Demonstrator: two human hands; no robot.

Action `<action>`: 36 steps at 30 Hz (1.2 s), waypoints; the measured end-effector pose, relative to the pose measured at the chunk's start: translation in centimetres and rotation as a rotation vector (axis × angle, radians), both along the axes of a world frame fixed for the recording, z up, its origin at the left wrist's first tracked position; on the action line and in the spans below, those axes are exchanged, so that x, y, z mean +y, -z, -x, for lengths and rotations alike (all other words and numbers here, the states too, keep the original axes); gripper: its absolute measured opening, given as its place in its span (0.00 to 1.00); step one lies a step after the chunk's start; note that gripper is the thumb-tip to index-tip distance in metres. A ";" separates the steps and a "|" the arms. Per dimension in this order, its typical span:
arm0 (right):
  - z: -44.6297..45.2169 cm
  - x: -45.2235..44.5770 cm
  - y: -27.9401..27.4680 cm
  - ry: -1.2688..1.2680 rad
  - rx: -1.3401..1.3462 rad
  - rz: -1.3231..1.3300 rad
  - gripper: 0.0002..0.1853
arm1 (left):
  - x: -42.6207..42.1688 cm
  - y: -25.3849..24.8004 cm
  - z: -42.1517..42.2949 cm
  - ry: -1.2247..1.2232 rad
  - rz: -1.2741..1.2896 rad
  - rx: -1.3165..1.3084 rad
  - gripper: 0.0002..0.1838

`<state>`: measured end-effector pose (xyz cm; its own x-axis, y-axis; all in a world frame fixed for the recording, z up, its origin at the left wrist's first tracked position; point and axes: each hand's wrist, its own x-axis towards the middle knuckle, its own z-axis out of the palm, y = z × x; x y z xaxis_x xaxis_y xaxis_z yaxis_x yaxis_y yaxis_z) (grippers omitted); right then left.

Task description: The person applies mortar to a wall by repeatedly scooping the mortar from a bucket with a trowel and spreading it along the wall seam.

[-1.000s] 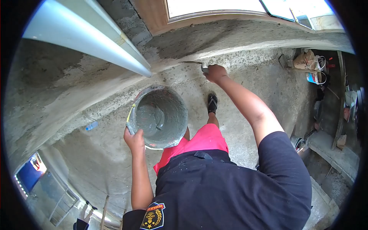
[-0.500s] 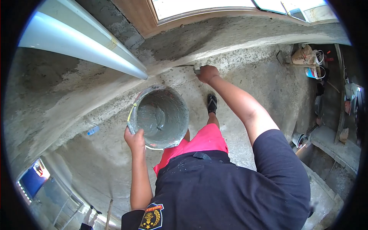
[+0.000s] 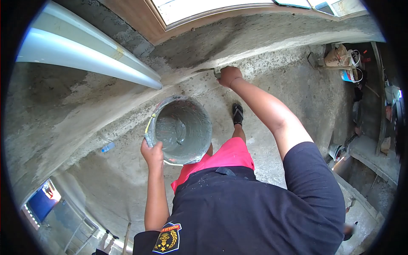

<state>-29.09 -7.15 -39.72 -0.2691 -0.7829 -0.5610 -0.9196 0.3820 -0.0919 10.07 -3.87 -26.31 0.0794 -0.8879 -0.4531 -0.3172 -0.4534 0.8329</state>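
A mortar-smeared bucket (image 3: 199, 127) is tilted so that I look into it, with wet grey mortar (image 3: 172, 131) lying inside. My left hand (image 3: 152, 154) is closed on its rim at the lower left. A yellowish strip shows along the rim just above that hand. Farther forward, my right hand (image 3: 230, 76) is closed round a trowel (image 3: 217, 72), whose thin dark blade is seen nearly edge-on against the base of the plastered wall (image 3: 191, 53). The fist hides most of the handle.
White pipes (image 3: 97, 68) slant along the wall at upper left, below a wooden frame (image 3: 155, 25). A plastic bottle (image 3: 108, 147) lies on the floor at left. At right are a cement bag (image 3: 338, 56), a small bucket (image 3: 349, 75) and a concrete ledge (image 3: 369, 157).
My right hand has moved slightly up along the wall with the trowel. The bucket stays in my left hand, and the whole view has shifted a little.
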 end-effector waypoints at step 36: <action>1.7 7.1 -2.0 0.426 -0.102 -0.019 0.28 | -0.9 -0.9 0.8 0.055 -0.009 -0.009 0.12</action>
<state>-30.84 -0.05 -37.71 -0.5084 -0.6033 -0.6145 -0.6657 0.7280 -0.1639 9.28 -4.78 -25.43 0.0349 -0.8868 -0.4608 -0.3491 -0.4428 0.8259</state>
